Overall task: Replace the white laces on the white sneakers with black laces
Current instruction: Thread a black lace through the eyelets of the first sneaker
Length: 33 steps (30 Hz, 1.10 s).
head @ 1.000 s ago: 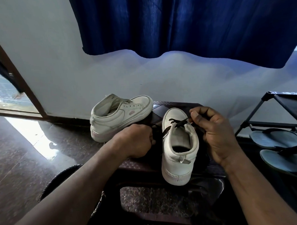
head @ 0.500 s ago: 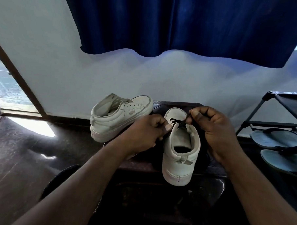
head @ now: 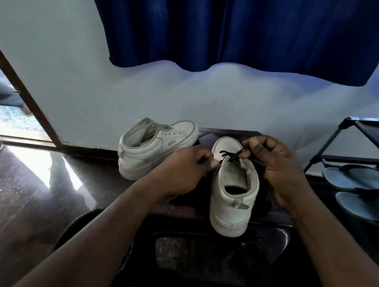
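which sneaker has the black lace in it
The nearer sneaker, heel toward the camera, with the black lace across it; the farther sneaker shows none.

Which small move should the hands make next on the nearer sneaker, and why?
Probably draw the black lace snug and even: the right hand pinches one end, the left hand seems to pinch the other, and the lace crosses only the front eyelets of the nearer sneaker.

Single wide-angle view from my head, facing forward and down. My left hand (head: 185, 168) and right hand (head: 280, 169), reaching in from the lower corners, meet close by, just below frame centre, at the black lace (head: 232, 156) of the near sneaker (head: 230, 206). The curtain (head: 244, 28) bows across the top.
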{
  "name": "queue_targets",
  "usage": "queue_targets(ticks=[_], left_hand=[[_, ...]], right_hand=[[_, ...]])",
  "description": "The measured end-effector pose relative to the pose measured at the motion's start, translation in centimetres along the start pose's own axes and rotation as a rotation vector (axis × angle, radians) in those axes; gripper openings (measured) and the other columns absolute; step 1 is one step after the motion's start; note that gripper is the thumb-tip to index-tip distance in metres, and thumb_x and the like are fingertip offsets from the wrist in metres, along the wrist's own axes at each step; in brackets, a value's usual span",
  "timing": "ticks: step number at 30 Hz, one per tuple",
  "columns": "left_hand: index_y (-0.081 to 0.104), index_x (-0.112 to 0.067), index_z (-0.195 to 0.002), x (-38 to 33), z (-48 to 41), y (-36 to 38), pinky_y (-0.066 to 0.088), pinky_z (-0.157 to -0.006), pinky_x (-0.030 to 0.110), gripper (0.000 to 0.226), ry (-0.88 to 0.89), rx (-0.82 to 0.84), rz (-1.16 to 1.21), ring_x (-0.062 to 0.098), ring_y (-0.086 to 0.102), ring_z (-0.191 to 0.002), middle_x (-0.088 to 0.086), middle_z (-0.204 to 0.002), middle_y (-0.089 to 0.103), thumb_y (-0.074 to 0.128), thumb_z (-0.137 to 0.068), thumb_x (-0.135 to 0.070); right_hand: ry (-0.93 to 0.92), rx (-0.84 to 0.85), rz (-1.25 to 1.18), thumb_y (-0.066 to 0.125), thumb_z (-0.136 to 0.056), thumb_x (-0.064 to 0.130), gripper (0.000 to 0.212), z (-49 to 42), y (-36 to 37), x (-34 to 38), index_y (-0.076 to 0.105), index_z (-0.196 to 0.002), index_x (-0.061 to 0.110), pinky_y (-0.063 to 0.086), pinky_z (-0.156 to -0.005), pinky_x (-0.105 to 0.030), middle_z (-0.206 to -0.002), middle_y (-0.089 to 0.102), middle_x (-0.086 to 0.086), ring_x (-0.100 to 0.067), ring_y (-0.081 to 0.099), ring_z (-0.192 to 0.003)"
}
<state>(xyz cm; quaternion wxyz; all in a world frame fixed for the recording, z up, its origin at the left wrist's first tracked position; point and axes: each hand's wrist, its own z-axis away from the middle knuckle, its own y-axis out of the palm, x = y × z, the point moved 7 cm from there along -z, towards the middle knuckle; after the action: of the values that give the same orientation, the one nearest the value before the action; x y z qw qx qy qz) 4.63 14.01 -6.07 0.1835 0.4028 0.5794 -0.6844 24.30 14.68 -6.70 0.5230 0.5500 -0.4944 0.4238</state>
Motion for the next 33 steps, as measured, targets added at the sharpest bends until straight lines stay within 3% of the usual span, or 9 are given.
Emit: queue_targets(ticks=[4,7,12,15,18,22,26,30,33], left_hand=[[0.061,-0.022,-0.089,-0.1,0.0,-0.4,0.048,-0.078,0.036,0.018,0.041,-0.041,-0.068,0.008,0.051,-0.073,-0.009,-0.08,0.06,0.063,-0.103,-0.033],[0.06,-0.022,-0.089,-0.1,-0.1,-0.4,0.049,-0.079,0.042,0.017,0.072,-0.053,-0.06,0.012,0.052,-0.075,-0.007,-0.08,0.062,0.065,-0.102,-0.031],[0.064,-0.02,-0.094,0.1,-0.1,-0.5,0.042,-0.059,0.027,0.012,0.086,-0.029,0.075,0.005,0.05,-0.06,-0.002,-0.08,0.07,0.07,-0.1,-0.029],[0.066,-0.019,-0.095,0.1,0.1,-0.2,0.039,-0.057,0.016,0.012,0.079,0.025,0.169,0.001,0.05,-0.058,-0.008,-0.074,0.068,0.071,-0.099,-0.029],[0.068,-0.015,-0.093,0.0,0.1,0.2,0.038,-0.054,0.012,0.019,0.06,0.041,0.198,0.0,0.048,-0.055,-0.01,-0.068,0.064,0.068,-0.1,-0.032],[0.07,-0.007,-0.094,0.1,0.0,0.4,0.037,-0.049,0.018,0.027,-0.015,0.059,0.291,0.009,0.044,-0.055,-0.01,-0.063,0.06,0.067,-0.101,-0.032],[0.069,-0.009,-0.091,0.8,0.1,0.4,0.031,-0.042,0.016,0.022,-0.135,0.08,0.402,0.009,0.038,-0.048,-0.007,-0.063,0.059,0.068,-0.1,-0.028],[0.069,-0.009,-0.089,1.0,0.2,0.8,0.03,-0.042,0.018,0.022,-0.18,0.088,0.439,0.008,0.036,-0.049,-0.003,-0.066,0.057,0.069,-0.1,-0.028],[0.072,-0.003,-0.091,1.7,0.0,0.8,0.034,-0.046,0.02,0.028,-0.225,0.089,0.265,0.009,0.04,-0.048,-0.002,-0.065,0.06,0.074,-0.097,-0.03]], right_hand=[[-0.048,-0.012,0.129,0.056,-0.105,0.016,0.021,-0.2,-0.3,0.3,0.067,-0.087,0.015,0.053,-0.075,-0.026,-0.07,0.071,0.003,-0.011,0.063,-0.071],[-0.051,0.016,0.152,0.058,-0.104,0.016,0.024,-0.1,0.0,0.4,0.07,-0.084,0.019,0.049,-0.081,-0.032,-0.073,0.07,0.004,-0.011,0.062,-0.074],[-0.044,0.116,0.085,0.072,-0.09,0.039,0.02,0.2,0.0,1.1,0.079,-0.091,0.021,0.047,-0.084,-0.04,-0.086,0.071,-0.005,-0.02,0.062,-0.085],[-0.031,0.143,0.131,0.078,-0.084,0.031,0.023,0.3,0.0,0.9,0.078,-0.097,0.013,0.052,-0.084,-0.034,-0.089,0.075,-0.003,-0.016,0.066,-0.087],[-0.047,0.103,0.188,0.074,-0.08,0.03,0.014,0.4,0.1,0.9,0.078,-0.086,0.018,0.054,-0.079,-0.029,-0.084,0.076,-0.001,-0.013,0.066,-0.081],[0.002,0.096,0.169,0.073,-0.081,0.034,0.02,0.2,0.2,0.4,0.076,-0.084,0.015,0.054,-0.08,-0.036,-0.085,0.073,-0.009,-0.022,0.064,-0.082],[0.151,0.09,-0.078,0.07,-0.082,0.025,0.019,0.6,0.5,-0.1,0.075,-0.089,0.008,0.057,-0.066,-0.024,-0.073,0.066,-0.005,-0.015,0.06,-0.068],[0.188,0.071,-0.171,0.079,-0.073,0.035,0.031,0.5,0.8,-0.2,0.081,-0.096,0.015,0.048,-0.081,-0.036,-0.084,0.054,-0.014,-0.024,0.049,-0.077],[0.198,0.044,-0.14,0.076,-0.078,0.03,0.026,0.5,0.8,-0.7,0.077,-0.097,0.013,0.051,-0.079,-0.035,-0.084,0.065,-0.011,-0.022,0.057,-0.078]])
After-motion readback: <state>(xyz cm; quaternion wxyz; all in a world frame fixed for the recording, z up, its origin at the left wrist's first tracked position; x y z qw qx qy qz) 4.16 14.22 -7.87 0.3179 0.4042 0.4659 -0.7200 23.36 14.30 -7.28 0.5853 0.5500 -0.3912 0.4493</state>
